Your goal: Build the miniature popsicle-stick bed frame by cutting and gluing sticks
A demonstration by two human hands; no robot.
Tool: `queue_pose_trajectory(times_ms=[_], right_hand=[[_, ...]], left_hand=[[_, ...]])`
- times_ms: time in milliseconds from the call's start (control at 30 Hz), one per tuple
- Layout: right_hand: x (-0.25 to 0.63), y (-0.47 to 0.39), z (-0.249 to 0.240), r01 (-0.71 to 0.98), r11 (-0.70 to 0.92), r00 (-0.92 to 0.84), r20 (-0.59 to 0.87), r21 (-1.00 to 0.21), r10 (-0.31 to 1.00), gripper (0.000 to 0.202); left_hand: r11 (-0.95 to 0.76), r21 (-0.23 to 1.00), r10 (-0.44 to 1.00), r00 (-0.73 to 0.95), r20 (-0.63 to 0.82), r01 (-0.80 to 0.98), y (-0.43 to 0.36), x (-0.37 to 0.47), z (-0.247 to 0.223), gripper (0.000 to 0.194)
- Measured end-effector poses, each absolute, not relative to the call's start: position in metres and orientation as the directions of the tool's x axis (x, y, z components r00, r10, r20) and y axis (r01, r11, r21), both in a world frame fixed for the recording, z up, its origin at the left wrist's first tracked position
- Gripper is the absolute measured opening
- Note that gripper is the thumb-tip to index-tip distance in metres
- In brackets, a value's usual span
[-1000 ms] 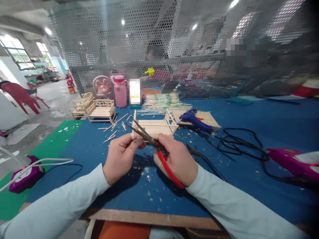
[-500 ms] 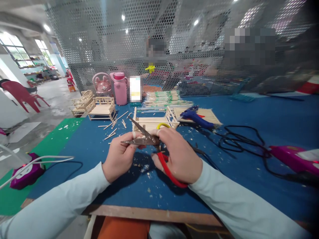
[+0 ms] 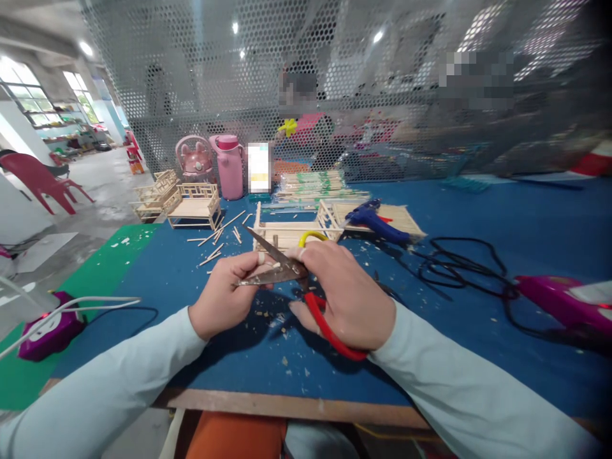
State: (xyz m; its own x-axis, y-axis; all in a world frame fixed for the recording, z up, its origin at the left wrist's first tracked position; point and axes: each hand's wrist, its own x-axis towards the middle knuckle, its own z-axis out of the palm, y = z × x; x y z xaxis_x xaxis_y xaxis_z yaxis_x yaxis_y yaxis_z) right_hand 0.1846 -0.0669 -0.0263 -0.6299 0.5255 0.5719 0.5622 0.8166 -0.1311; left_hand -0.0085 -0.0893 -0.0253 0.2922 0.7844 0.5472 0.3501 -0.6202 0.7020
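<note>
My right hand [image 3: 347, 296] is wrapped round the red and yellow handles of the scissors [image 3: 292, 270], whose blades stand apart and point left. Fingers of my left hand [image 3: 224, 296] are pinched round a small pale stick [image 3: 273, 265] that lies between the blades; most of it is hidden. Just behind the blades stands a partly hidden small stick frame [image 3: 291, 229]. Loose cut sticks [image 3: 210, 256] are scattered on the blue table top [image 3: 229, 376], left of the frame.
Two small stick benches [image 3: 194, 207] stand at the back left, near a pink bottle [image 3: 231, 169] and a lit phone [image 3: 259, 169]. A blue glue gun [image 3: 377, 222] rests on a stick mat. Black cable [image 3: 459, 268] coils on the right. A person sits behind the mesh.
The scissors have tilted slightly, with the lower blade's tip now higher beside my left fingers. My right hand has shifted slightly right. The person behind the mesh has moved.
</note>
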Motion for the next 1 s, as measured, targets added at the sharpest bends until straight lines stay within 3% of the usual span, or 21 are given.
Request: queue_pose_trajectory(times_ms=[267, 433, 600, 733, 867, 1000], right_hand=[[0.183, -0.067, -0.026, 0.578, 0.808, -0.635, 0.557, -0.117, 0.535, 0.033], [0.185, -0.065, -0.032, 0.598, 0.797, -0.622, 0.577, -0.085, 0.529, 0.035], [0.188, -0.062, -0.042, 0.605, 0.788, -0.591, 0.597, -0.115, 0.542, 0.034], [0.183, -0.063, -0.042, 0.571, 0.793, -0.558, 0.607, -0.215, 0.566, 0.024], [0.173, -0.071, -0.026, 0.549, 0.731, -0.422, 0.62, -0.406, 0.661, 0.011], [0.186, -0.084, -0.011, 0.585, 0.528, -0.151, 0.558, -0.615, 0.816, 0.033]], left_hand=[[-0.615, 0.7, 0.788, 0.327, 0.522, 0.363, -0.087, -0.011, -0.024, 0.021], [-0.62, 0.689, 0.784, 0.326, 0.528, 0.375, -0.085, -0.011, -0.028, 0.021], [-0.536, 0.756, 0.844, 0.249, 0.475, 0.376, -0.086, -0.009, -0.029, 0.024], [-0.458, 0.848, 0.887, 0.206, 0.414, 0.267, -0.086, -0.005, -0.029, 0.022], [-0.392, 0.918, 0.907, 0.193, 0.375, 0.059, -0.086, 0.0, -0.029, 0.019], [-0.27, 0.953, 0.937, 0.192, 0.293, -0.138, -0.082, 0.003, -0.034, 0.035]])
